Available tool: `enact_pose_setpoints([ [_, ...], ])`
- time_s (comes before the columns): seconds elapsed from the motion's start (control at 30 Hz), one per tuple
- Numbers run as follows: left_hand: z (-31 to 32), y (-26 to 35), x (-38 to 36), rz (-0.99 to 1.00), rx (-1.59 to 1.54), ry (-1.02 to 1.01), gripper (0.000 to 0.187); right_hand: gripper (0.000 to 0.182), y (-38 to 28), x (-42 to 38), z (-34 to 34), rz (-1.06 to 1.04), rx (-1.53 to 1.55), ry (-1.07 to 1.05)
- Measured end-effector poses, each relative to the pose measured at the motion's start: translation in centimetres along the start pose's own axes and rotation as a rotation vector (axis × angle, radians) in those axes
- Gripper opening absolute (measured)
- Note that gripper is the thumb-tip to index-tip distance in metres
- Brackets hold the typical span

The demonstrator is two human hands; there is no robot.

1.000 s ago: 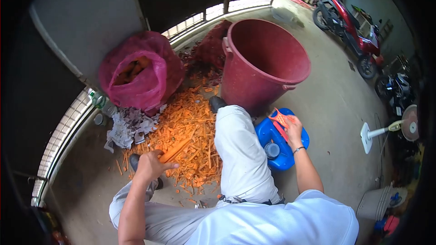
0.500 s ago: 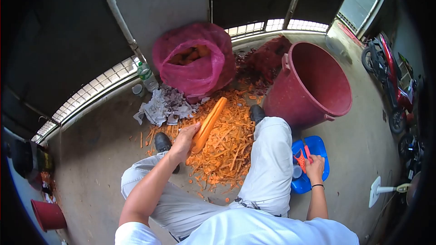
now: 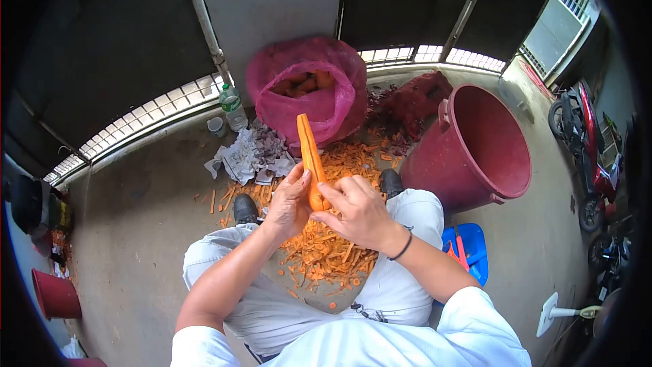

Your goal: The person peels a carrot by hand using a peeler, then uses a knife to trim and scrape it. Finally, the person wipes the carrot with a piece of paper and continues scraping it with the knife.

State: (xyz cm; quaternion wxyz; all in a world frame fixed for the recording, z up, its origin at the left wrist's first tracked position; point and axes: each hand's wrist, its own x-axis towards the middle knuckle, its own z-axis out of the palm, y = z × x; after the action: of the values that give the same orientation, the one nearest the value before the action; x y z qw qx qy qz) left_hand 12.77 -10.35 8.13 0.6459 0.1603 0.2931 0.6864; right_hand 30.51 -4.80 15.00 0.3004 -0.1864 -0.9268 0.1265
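Note:
A peeled orange carrot [image 3: 310,153] points up and away in front of me, its thick end toward me. My left hand [image 3: 288,202] is closed around the left side of that thick end. My right hand [image 3: 361,213] is curled against the right side, thumb and fingers at the carrot's lower end; whether anything small is in it is hidden. Beneath both hands, a heap of orange carrot peelings [image 3: 329,255] spreads between my shoes. Beside my right knee, a red-handled tool [image 3: 462,251] lies in a blue basin [image 3: 479,265], partly covered by my arm.
A pink mesh sack [image 3: 272,112] of carrots stands ahead, with crumpled paper [image 3: 251,153] and a plastic bottle [image 3: 233,107] to its left. A large dark-red bin [image 3: 441,163] leans at the right, near a red sack [image 3: 414,105]. A motorcycle [image 3: 587,129] stands far right.
My right hand has left the blue basin, where it was at an orange peeler, and come to the carrot. My left hand now holds the carrot more upright, and the view has shifted slightly.

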Motion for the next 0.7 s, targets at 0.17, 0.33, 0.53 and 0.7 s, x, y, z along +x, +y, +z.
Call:
enact_pose_setpoints([
  [0.17, -0.1, 0.4, -0.2, 0.069, -0.021, 0.06, 0.044, 0.022, 0.4, -0.6, 2.6, 0.013, 0.204, 0.087],
  [0.33, -0.5, 1.6, 0.1, 0.083, -0.029, 0.09, 0.039, 0.015, 3.3, -2.2, 1.0, 0.177, 0.171, -0.251],
  [0.53, -2.3, 0.8, 1.2, 0.021, 0.036, 0.172, 0.041, 0.039, 3.1, -1.7, 0.4, 0.531, 0.34, -0.201],
  [0.7, -0.6, 0.3, 0.8, 0.03, 0.058, 0.152, 0.039, 0.049, 1.8, -2.0, 1.2, 0.423, 0.422, -0.072],
])
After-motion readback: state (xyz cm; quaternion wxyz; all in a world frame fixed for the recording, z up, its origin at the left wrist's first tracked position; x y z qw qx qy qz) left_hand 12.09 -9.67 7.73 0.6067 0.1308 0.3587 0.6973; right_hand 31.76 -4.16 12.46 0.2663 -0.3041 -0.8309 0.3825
